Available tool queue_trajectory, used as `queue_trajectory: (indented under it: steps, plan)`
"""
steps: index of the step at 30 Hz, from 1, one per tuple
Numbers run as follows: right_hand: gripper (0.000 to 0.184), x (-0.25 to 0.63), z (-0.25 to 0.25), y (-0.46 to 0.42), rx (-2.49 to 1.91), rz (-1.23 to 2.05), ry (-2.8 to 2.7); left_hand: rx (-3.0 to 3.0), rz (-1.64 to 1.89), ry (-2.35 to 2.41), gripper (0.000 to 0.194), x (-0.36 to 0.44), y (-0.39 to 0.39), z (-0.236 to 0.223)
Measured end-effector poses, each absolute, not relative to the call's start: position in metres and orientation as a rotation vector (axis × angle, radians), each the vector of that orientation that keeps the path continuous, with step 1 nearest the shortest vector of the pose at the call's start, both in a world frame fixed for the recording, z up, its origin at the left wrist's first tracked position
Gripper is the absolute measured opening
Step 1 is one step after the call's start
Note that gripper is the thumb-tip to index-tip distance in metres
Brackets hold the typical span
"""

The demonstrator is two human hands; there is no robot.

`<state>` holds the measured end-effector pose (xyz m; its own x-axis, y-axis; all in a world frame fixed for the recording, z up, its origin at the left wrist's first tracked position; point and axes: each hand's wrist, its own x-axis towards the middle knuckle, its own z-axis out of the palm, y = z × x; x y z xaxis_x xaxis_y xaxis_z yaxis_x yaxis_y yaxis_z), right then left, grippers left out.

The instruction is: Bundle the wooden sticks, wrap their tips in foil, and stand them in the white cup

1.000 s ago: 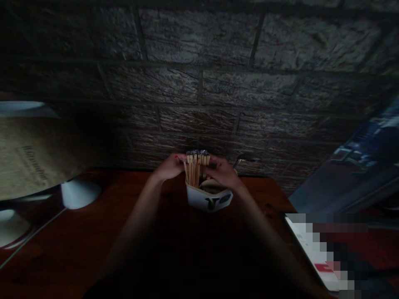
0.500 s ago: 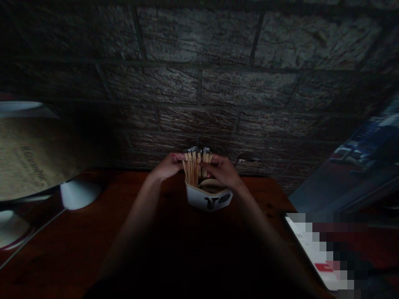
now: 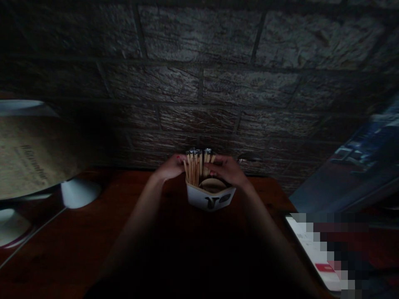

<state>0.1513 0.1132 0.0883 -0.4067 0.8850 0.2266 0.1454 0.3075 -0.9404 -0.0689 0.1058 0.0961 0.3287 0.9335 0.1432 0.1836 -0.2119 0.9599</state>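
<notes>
A bundle of thin wooden sticks with dark tips [image 3: 197,166] stands upright in a white holder with a dark mark [image 3: 209,199] at the far middle of a dark wooden table [image 3: 93,245]. My left hand [image 3: 170,167] presses its curled fingers against the left side of the bundle. Against the right side, my right hand [image 3: 225,170] closes its fingers on the sticks, just above the holder's rim. The scene is dim and both forearms are in shadow.
A dark brick wall [image 3: 199,83] rises right behind the holder. A lamp with a brown shade [image 3: 34,153] and a white base [image 3: 79,193] stands at the left. A white device [image 3: 314,249] lies at the right front. A metal handle [image 3: 247,158] shows behind my right hand.
My right hand has shifted slightly right and the sticks have spread a little, with a gap opening in the bundle. The holder has barely moved.
</notes>
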Motion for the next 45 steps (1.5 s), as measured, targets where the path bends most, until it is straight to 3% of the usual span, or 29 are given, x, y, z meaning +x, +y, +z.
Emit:
queue_trajectory:
  steps: [7, 15, 21, 40, 45]
  plan:
    - [0.022, 0.147, 0.085, 0.115, -0.97, 0.997, -1.844, 1.699, 1.004, 1.011, 0.017, -0.067, 0.108, 0.092]
    - [0.017, 0.141, 0.084, 0.114, -0.967, 0.866, -1.87, 1.8, 1.081, 1.043, 0.038, -0.067, 0.117, 0.084]
    - [0.018, 0.149, 0.083, 0.117, -0.939, 0.842, -1.913, 1.765, 1.09, 0.998, 0.041, -0.068, 0.121, 0.079]
    - [0.03, 0.153, 0.093, 0.11, -0.943, 0.721, -1.995, 1.879, 1.076, 0.97, 0.024, -0.071, 0.118, 0.082]
    - [0.03, 0.149, 0.095, 0.106, -0.979, 0.65, -2.045, 1.849, 1.064, 0.977, 0.028, -0.07, 0.119, 0.081]
